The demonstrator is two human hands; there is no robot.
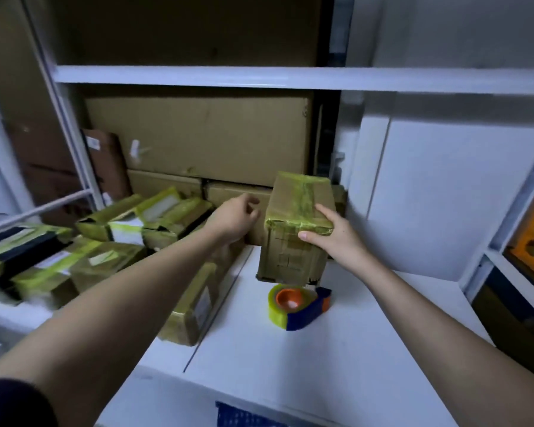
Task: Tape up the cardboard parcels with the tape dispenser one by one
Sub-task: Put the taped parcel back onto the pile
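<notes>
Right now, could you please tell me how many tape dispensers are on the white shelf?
1. The blue tape dispenser with a yellowish roll and orange core lies on the white shelf, just in front of the upright tape-wrapped cardboard parcel. Others may be hidden behind parcels.

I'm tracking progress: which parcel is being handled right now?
The upright taped parcel behind the tape dispenser; the right hand grips its top, unlike those piled at left.
</notes>
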